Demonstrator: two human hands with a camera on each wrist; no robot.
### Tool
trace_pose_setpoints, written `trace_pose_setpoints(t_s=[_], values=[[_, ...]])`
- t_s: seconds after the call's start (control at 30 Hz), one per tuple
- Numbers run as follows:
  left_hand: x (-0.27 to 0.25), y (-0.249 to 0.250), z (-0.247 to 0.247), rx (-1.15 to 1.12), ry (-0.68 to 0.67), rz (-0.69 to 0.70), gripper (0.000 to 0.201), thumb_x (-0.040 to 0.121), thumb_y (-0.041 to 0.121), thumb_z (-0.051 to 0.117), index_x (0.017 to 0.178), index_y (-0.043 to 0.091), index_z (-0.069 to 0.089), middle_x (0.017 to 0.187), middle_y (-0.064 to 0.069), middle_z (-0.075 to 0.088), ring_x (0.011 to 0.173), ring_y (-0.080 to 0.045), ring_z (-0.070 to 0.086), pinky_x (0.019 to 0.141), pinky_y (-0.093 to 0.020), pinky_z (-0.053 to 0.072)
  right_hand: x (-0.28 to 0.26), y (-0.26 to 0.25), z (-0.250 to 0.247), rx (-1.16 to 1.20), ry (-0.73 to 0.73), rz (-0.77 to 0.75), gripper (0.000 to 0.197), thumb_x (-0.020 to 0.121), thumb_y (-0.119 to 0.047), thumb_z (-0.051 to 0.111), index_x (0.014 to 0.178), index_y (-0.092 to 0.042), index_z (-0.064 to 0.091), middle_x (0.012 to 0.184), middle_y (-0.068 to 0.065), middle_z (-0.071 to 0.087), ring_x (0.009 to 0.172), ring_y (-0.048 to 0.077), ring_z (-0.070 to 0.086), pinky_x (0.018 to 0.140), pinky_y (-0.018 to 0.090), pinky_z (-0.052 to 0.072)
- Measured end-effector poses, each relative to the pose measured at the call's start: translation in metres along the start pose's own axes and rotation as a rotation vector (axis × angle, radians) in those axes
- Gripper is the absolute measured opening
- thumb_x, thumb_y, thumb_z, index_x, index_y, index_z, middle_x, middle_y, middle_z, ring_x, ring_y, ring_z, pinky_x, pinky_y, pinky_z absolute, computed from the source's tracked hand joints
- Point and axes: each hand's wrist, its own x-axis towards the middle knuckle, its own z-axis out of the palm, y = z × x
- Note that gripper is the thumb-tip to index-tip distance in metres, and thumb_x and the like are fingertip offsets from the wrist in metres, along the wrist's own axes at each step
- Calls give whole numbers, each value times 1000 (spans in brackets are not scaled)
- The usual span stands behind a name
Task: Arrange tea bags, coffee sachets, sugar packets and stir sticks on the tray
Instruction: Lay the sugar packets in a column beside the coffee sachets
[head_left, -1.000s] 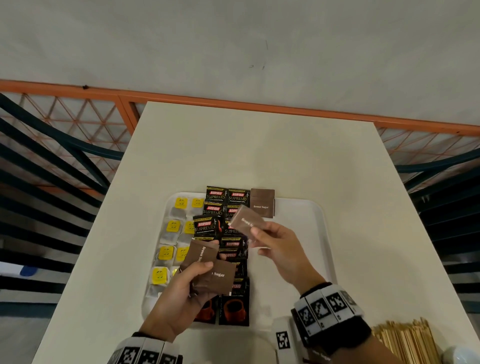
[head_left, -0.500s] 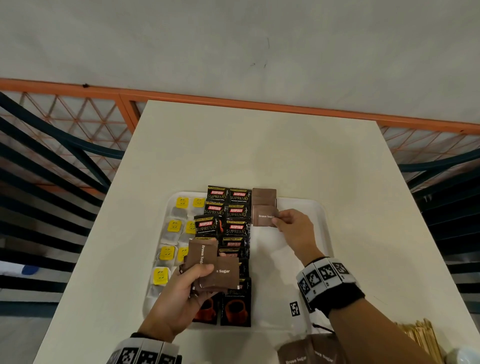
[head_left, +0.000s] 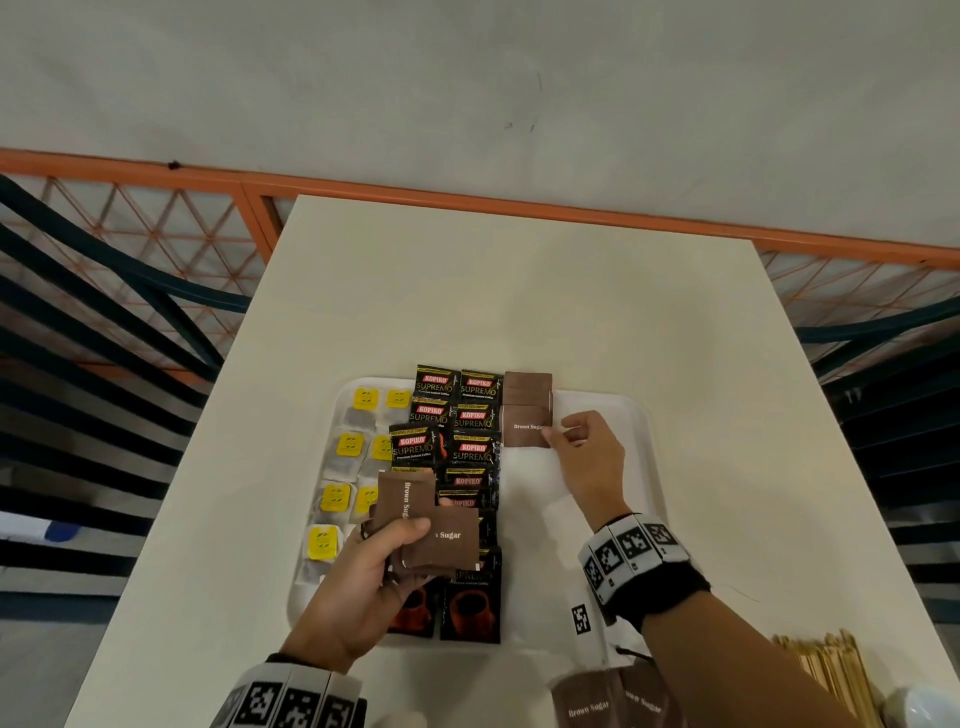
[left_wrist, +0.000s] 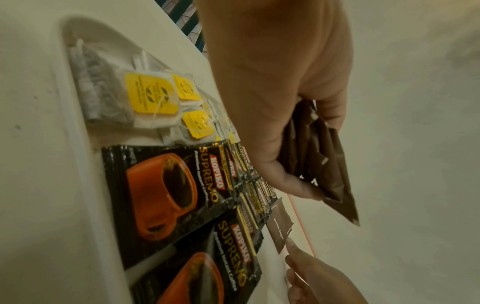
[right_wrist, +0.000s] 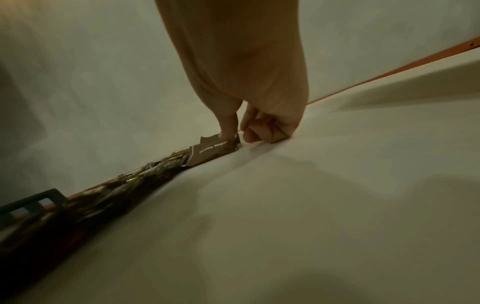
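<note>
Filling, head view: tray (head_left: 545, 519) has tea bags (head_left: 348, 447) left, sachets (head_left: 470, 452) middle; sugar row (head_left: 527, 426) barely begun at far end, two down. Sticks (head_left: 826, 670) and spare packets (head_left: 608, 701) lie off the tray, near right.
Left wrist view: left hand (left_wrist: 272, 82) clamped on a sugar stack (left_wrist: 330, 164) above the sachets.
Right wrist view: right hand (right_wrist: 246, 72), fingertips at the right edge of the nearer packet (right_wrist: 210, 152); pinching or pressing, cannot tell.

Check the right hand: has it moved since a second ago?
Yes. The right hand went toward the far edge of the tray, taking its sugar packet off the coffee sachets to bare tray beside them.
</note>
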Motion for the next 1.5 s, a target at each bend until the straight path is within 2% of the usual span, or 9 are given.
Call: trace_pose_setpoints(t_s=[0.13,0.3,0.5,0.6,0.87,1.07,1.17,1.33,1.5], values=[[-1,2,4,10,-10,24,30,83,-1,53,106,14,65,84,-5,75,72,-16,72,56,-26,57,-23,-10,-3,-45,-51,-34,17,89,-27,60,93,-11,61,77,-8,58,72,8,53,64,15,39],[-3,3,5,17,17,38,21,85,1,52,99,8,66,79,-5,75,68,-15,71,53,-23,56,-75,-34,-7,8,-493,-16,27,94,-38,46,91,-17,63,79,-5,63,66,6,56,58,10,40],[-8,2,5,39,4,46,23,81,5,55,101,1,64,81,-12,74,70,-19,71,56,-25,57,-111,-34,-8,265,-812,83,21,84,-24,67,100,-13,61,88,3,65,68,6,59,55,16,46],[-10,0,4,48,-15,25,31,79,8,56,108,1,63,93,-16,73,79,-23,71,57,-27,56,-113,-33,-8,374,-781,138,18,83,-12,67,100,-9,60,88,8,65,68,10,62,57,20,50],[-10,-6,-6,11,42,3,29,83,0,54,109,9,63,83,-5,75,71,-14,71,56,-23,57,-93,-23,-21,376,-623,109,18,89,-7,58,102,-13,69,96,2,72,81,9,66,65,18,52],[-11,-6,-8,4,41,9,25,83,-1,53,99,11,68,88,-5,75,75,-14,71,57,-23,57,-53,-5,-29,600,-369,268,15,85,7,57,87,-6,66,79,6,68,69,13,65,57,18,55],[-10,-7,-7,12,43,2,24,83,-1,54,101,9,67,86,-4,75,75,-13,71,57,-23,57,-33,1,-27,461,-256,266,11,85,1,61,86,-10,63,81,6,65,73,17,59,60,21,51],[-9,-8,-4,30,45,-4,24,82,0,55,100,7,67,88,-8,74,74,-13,70,54,-23,56,-19,-4,-17,305,-205,170,15,83,-2,65,77,-15,63,66,-2,61,56,3,55,48,7,40],[-9,-5,-4,19,41,3,26,84,-2,52,106,7,64,87,-5,74,73,-12,71,54,-23,56,-10,-2,-7,145,-158,133,10,79,-11,71,79,-18,64,71,-2,64,71,13,58,68,25,47]])
